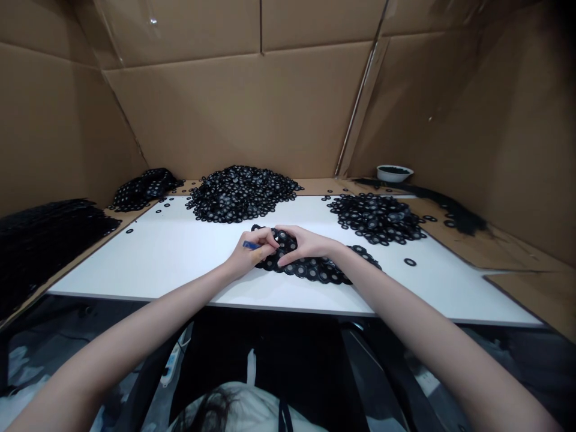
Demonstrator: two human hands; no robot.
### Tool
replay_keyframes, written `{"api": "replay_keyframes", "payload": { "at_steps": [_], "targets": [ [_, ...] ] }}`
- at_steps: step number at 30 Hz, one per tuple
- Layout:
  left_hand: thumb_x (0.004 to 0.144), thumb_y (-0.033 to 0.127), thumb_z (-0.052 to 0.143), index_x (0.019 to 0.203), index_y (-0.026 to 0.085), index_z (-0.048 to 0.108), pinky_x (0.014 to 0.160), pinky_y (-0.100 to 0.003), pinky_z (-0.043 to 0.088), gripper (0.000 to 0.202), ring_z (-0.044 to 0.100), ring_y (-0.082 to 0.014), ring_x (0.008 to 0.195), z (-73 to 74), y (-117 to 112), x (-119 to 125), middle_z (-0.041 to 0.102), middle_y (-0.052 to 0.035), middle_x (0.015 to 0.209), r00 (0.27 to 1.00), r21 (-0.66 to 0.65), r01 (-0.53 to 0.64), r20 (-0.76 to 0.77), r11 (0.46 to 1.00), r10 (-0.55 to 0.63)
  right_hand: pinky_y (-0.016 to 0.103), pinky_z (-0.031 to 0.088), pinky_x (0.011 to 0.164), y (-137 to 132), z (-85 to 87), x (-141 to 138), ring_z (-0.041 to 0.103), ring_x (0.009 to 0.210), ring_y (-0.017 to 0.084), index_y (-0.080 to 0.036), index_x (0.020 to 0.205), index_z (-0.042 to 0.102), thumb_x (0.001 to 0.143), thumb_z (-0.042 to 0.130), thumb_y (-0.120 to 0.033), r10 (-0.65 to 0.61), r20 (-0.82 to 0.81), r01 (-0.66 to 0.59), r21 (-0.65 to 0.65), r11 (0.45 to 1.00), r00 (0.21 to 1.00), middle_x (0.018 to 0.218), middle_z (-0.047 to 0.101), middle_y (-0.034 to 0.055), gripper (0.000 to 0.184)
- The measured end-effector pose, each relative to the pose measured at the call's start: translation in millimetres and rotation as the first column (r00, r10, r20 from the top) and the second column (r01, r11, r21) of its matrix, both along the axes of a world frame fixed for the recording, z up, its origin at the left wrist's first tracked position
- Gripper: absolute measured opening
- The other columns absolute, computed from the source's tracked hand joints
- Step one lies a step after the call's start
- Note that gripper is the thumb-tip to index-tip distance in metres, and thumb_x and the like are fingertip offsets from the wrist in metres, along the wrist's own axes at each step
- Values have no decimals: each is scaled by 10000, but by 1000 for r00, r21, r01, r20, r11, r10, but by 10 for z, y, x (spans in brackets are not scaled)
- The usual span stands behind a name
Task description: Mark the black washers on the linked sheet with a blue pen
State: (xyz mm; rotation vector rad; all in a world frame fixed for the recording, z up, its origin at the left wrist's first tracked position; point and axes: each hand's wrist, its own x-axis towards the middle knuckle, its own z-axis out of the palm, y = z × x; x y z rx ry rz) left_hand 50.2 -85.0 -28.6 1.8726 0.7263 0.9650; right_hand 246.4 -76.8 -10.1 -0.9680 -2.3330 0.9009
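On the white board in front of me lies a strip of joined black rings with pale centres (312, 270), in several rows. My left hand (249, 253) is at its left end, fingers pinched round a small blue-handled tool (251, 245); the tool's tip is hidden, so its kind cannot be told. My right hand (308, 243) curves over the same end, thumb on the near side and fingers on the far side, holding the strip. The two hands' fingertips nearly meet over the rings. My right forearm passes over the strip's right part.
A large heap of black rings (240, 192) stands at the back, a smaller heap (378, 217) to the right. One loose ring (410, 262) lies nearby. Black strips (49, 240) are stacked at left. A white bowl (394, 174) sits back right. Cardboard walls (234, 114) enclose the table.
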Motion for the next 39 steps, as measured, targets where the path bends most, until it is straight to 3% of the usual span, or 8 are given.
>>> {"api": "replay_keyframes", "payload": {
  "at_steps": [12, 18, 21, 26, 34, 39],
  "targets": [
    [700, 181, 568, 687, 132, 596, 488, -195, 343, 57, 450, -74, 493, 24, -14, 15, 537, 24, 586, 1000, -30, -19, 16, 999, 20, 377, 428, 929, 13, -16, -12, 554, 1051, 267, -204, 1102, 564, 610, 751, -462, 22, -27, -22, 2, 1000, 999, 1128, 611, 34, 587],
    [651, 141, 568, 620, 134, 572, 459, -190, 342, 32, 463, -74, 473, 62, -2, 18, 558, 21, 565, 981, -35, -155, 108, 987, 158, 398, 387, 982, 28, -33, -3, 513, 1122, 282, -187, 1201, 517, 607, 742, -496, -59, 41, 59, -13, 998, 997, 1231, 557, 67, 706],
    [678, 159, 560, 637, 145, 557, 469, -193, 355, 43, 483, -85, 501, 55, 27, -1, 561, 20, 576, 954, -27, -244, 172, 969, 245, 378, 415, 930, 12, -12, -4, 542, 1043, 268, -188, 1121, 554, 613, 732, -505, -16, 47, 17, -23, 1000, 999, 1134, 594, 52, 624],
    [701, 153, 548, 652, 147, 550, 514, -198, 383, 50, 488, -84, 537, 55, 35, -15, 542, 24, 598, 936, 25, -298, 205, 954, 287, 302, 425, 784, -20, 42, -26, 538, 859, 202, -177, 937, 579, 750, 601, -530, 50, 11, -50, -44, 998, 999, 917, 602, 14, 400],
    [699, 174, 578, 652, 145, 561, 466, -185, 374, 58, 508, -91, 510, 47, 24, -2, 548, 23, 560, 943, -4, -269, 204, 963, 264, 260, 328, 623, 18, 8, -29, 366, 643, 122, -154, 717, 497, 857, 391, -587, 115, -40, -119, -140, 983, 993, 687, 433, -11, 466],
    [685, 142, 567, 649, 143, 565, 452, -184, 353, 35, 469, -75, 465, 41, 33, -3, 538, 32, 543, 954, -5, -246, 177, 969, 243, 254, 295, 588, 39, -45, -34, 328, 595, 107, -153, 662, 495, 868, 411, -547, 72, -63, -77, -95, 993, 995, 616, 361, -28, 452]
  ]
}}
